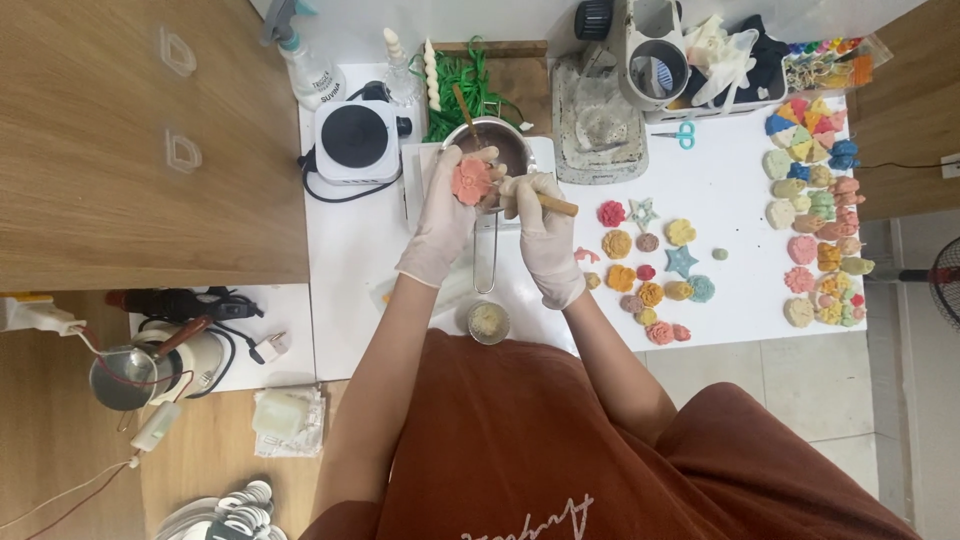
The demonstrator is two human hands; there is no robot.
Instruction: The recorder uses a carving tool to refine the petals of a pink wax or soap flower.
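My gloved fingers (pixel 462 165) on the left hand (pixel 445 215) are curled round a pink flower-shaped piece (pixel 472 182), clamped on its edges and holding it just above the small metal pot (pixel 505 140) in the upper middle of the frame. My right hand (pixel 545 235) is closed on a brush with a wooden handle (pixel 557 205), the working end pointed at the flower; I cannot see the tip itself behind my fingers.

I judge the main risk is my grip: the gloves look slick, and if I squeeze unevenly the flower could tip and drop into the pot, or a petal could chip. Whatever is in the pot may drip from the brush onto the white table (pixel 720 200) or my glove. The pot's long wire handle (pixel 486 255) points toward me, right under my wrists, so a careless elbow could swing it.

Left of the pot sits a small hot plate (pixel 357 140) with its black cord, close enough to snag. A tin (pixel 488 322) stands near the table's lower edge between my forearms. To the right, finished flowers and stars (pixel 650 265) lie spread out, with a denser coloured batch (pixel 820 230) at the far right, well apart from my hands
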